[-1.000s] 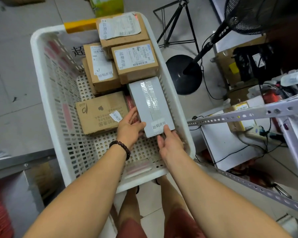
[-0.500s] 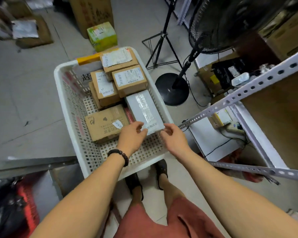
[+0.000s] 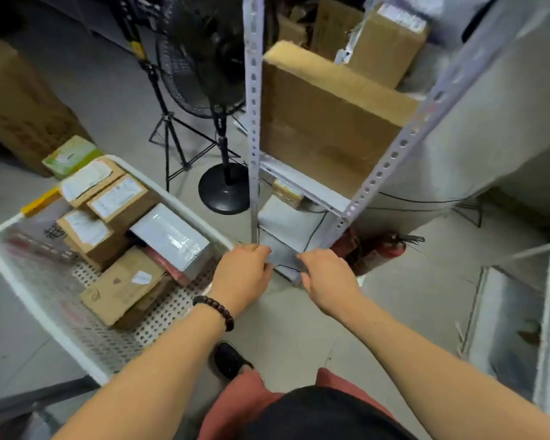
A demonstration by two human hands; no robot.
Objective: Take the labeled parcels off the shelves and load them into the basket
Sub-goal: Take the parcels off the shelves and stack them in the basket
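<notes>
Well, closest of all were red shorts (image 3: 235, 404) and one black shoe (image 3: 229, 360) on the grey floor (image 3: 299, 328). Two bare arms reached out from there. The left hand (image 3: 242, 274), with a bead bracelet (image 3: 215, 311) on its wrist, was at the right edge of the white basket (image 3: 169, 315). The right hand (image 3: 327, 277) was near it, with a small gap between them. Both hands had loosely bent fingers and held nothing.

In the basket lay the parcels. A grey box (image 3: 169, 238) leaned on some brown boxes (image 3: 121, 287) with white labels.

Just past the hands stood the metal shelf (image 3: 254, 122). It had a small parcel (image 3: 288, 192) low down and a big brown box (image 3: 385, 42) high up. A black fan (image 3: 204, 58) stood to the left of the shelf.
</notes>
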